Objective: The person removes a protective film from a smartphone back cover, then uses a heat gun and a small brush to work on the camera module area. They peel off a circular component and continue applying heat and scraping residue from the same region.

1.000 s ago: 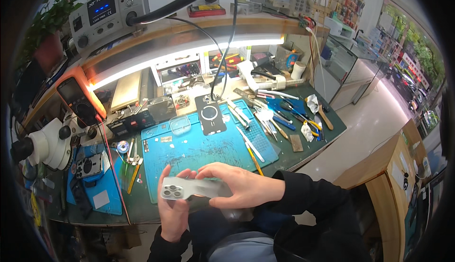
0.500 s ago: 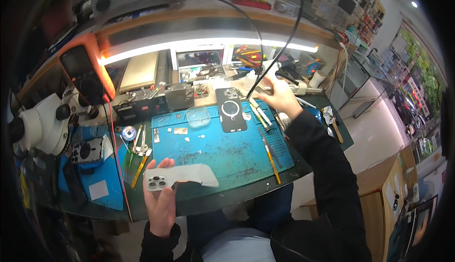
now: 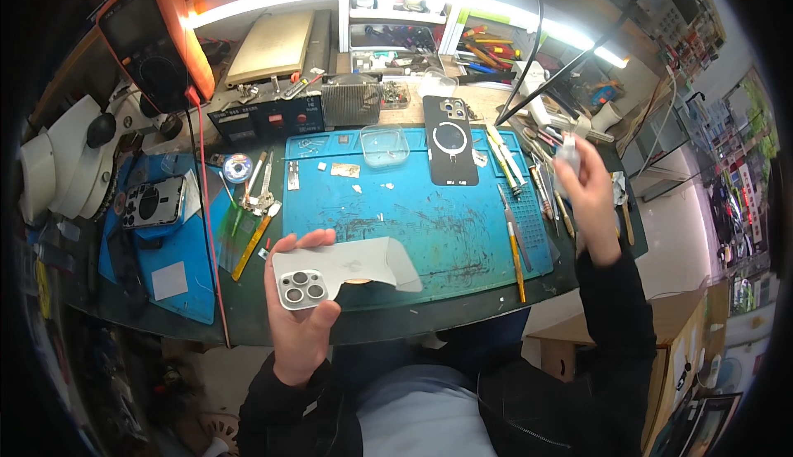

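Observation:
My left hand (image 3: 299,337) is closed round a white phone (image 3: 351,259) over the near edge of the blue mat. The phone's three-lens camera block faces up, and a thin pale sheet on its back bends and curls at the right end. My right hand (image 3: 596,201) is raised over the tools at the right, its fingers closed on a small translucent bottle (image 3: 568,158) with a narrow white tip. A black phone-shaped panel (image 3: 451,164) with a white ring lies at the mat's far edge. Beside it is a clear plastic box (image 3: 385,146).
The blue mat (image 3: 396,226) bears small scraps. Tweezers and a yellow-handled tool (image 3: 519,271) lie at its right, several pens and tools beyond. At left stand an orange multimeter (image 3: 153,40), a solder spool (image 3: 238,168), an opened phone (image 3: 155,202) and a white microscope (image 3: 70,155). Black cables (image 3: 570,69) hang at back right.
My right hand has drawn back from the far right of the bench and now holds the small bottle up. My left hand still holds the phone. The view has shifted.

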Demonstrator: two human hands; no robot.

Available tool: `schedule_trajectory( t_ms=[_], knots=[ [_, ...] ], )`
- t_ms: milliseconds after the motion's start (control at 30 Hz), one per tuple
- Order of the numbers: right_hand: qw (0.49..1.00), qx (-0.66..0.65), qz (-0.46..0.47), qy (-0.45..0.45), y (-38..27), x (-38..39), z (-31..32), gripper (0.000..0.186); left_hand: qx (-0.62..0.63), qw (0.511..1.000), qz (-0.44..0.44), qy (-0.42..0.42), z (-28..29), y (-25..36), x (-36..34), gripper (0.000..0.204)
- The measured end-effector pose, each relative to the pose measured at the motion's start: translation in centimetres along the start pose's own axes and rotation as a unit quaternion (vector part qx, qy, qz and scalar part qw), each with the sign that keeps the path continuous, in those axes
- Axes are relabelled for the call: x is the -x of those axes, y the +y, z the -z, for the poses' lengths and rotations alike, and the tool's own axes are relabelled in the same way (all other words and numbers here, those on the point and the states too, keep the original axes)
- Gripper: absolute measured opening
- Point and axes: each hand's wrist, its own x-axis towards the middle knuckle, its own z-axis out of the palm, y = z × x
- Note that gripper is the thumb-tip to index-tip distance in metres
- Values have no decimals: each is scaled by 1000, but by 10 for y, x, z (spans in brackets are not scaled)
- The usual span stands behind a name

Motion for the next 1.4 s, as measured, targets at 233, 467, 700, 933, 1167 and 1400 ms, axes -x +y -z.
schedule_trajectory(
  t_ms=[233, 467, 700, 933, 1167, 1400],
  knots=[
    [912, 182, 316, -188, -88, 95, -44, 54, -86, 995, -42, -25, -19, -12, 8, 105],
    [864, 224, 407, -193, -101, 91, -74, 46, -95, 992, -78, -17, -19, -16, 9, 106],
    [860, 220, 412, -205, -101, 91, -81, 42, -91, 992, -76, -32, -17, -18, 9, 106],
    [855, 228, 416, -210, -105, 89, -84, 36, -96, 991, -81, -47, -14, -18, 8, 106],
    [850, 243, 418, -211, -109, 86, -83, 32, -92, 990, -94, -50, -14, -19, 8, 106],
    [847, 249, 422, -206, -110, 87, -80, 31, -87, 992, -85, -43, -15, -19, 8, 106]
  ],
)
